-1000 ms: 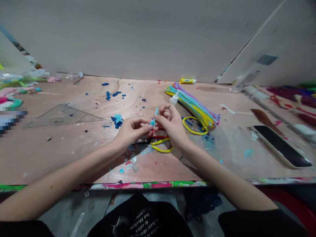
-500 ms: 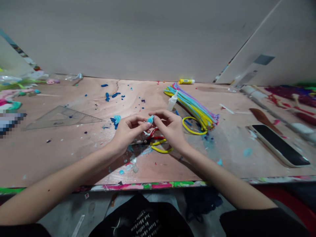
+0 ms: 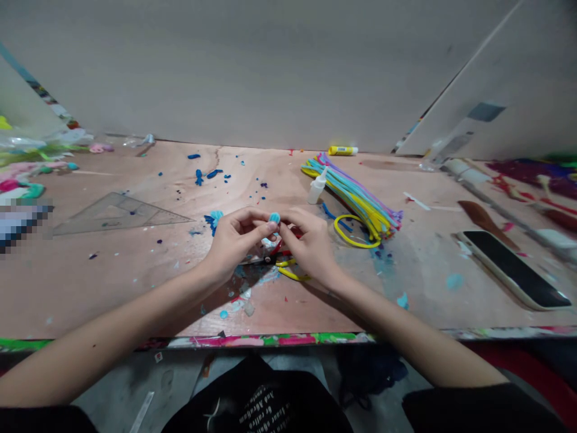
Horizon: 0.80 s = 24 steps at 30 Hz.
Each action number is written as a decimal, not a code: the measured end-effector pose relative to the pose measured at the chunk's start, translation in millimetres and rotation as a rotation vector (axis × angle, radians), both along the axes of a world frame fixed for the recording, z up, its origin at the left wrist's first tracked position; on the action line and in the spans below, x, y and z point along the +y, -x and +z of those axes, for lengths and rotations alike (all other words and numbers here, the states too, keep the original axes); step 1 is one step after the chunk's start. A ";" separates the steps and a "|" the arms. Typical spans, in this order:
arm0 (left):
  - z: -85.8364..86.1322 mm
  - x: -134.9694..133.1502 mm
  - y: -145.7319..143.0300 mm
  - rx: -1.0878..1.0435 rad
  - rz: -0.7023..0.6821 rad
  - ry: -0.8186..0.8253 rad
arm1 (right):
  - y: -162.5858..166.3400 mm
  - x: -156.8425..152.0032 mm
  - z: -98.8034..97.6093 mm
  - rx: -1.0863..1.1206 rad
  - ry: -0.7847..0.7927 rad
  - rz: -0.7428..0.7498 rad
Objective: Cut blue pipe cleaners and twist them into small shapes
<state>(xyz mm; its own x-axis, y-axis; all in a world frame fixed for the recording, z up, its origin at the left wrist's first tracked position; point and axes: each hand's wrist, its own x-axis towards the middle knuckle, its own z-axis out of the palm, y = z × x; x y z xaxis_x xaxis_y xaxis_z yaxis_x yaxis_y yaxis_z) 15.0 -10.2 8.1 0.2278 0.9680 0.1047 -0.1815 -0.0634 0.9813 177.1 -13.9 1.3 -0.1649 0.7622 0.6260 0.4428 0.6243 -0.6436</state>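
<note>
Left hand [image 3: 235, 242]: narrow grip pinching a small blue pipe-cleaner tuft [image 3: 274, 218]
Right hand [image 3: 312, 248]: narrow grip on the same tuft
Nearby on worktop [image 3: 112, 282]: white squeeze bottle [image 3: 317, 188], pipe-cleaner bundle [image 3: 354, 198]

Plywood workbench [image 3: 135, 288] | pipe cleaner bundle [image 3: 356, 201] | glue bottle [image 3: 317, 189] | plastic set square [image 3: 117, 215] | smartphone [image 3: 514, 276] | glue stick [image 3: 342, 150]

Plywood worktop [image 3: 112, 288] ran across the view, its far edge against a pale grey wall [image 3: 252, 72]. Tall off-white panel [image 3: 505, 72] stood angled in at the far right corner of the worktop. Near edge of the worktop [image 3: 270, 340] was streaked with pink and green paint. Below that edge, scuffed grey floor [image 3: 112, 379] showed. Light was dull, even, indoor.
</note>
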 end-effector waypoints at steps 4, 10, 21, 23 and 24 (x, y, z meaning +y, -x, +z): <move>-0.3 0.0 0.2 0.009 0.021 -0.059 | 0.8 -1.2 1.7 -0.030 0.008 0.035; 3.4 -1.8 1.5 0.033 0.003 -0.021 | -4.5 1.9 4.1 -0.132 0.037 0.084; 6.9 0.1 2.7 0.065 0.010 -0.052 | -13.3 6.0 13.6 -0.262 0.003 0.150; 6.8 0.5 2.9 0.075 0.023 -0.060 | -14.3 6.4 14.5 -0.269 0.016 0.164; 6.7 0.8 2.9 0.079 0.023 -0.054 | -14.8 6.7 14.7 -0.274 0.023 0.173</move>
